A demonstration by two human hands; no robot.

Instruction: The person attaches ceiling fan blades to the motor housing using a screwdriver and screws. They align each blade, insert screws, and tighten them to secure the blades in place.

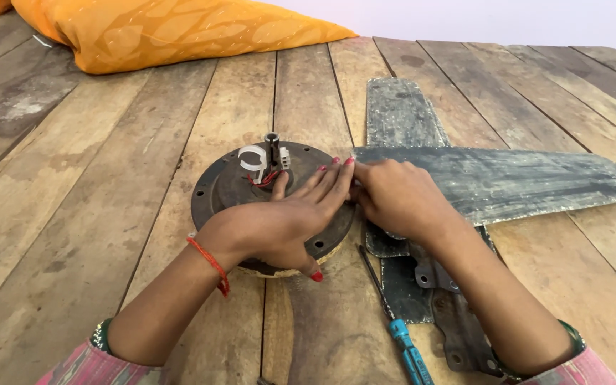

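Note:
A round, dark ceiling-fan motor lies flat on the wooden table, with a short shaft, red wires and a white clip at its centre. My left hand rests palm down on its right side, fingers spread. My right hand presses on the inner end of a dirty grey fan blade where it meets the motor's rim. The fingertips of both hands touch there. What lies under the fingers is hidden.
Two more fan blades lie nearby: one points away, another toward me with its metal bracket. A blue-handled screwdriver lies by my right forearm. An orange cushion sits at the table's far left.

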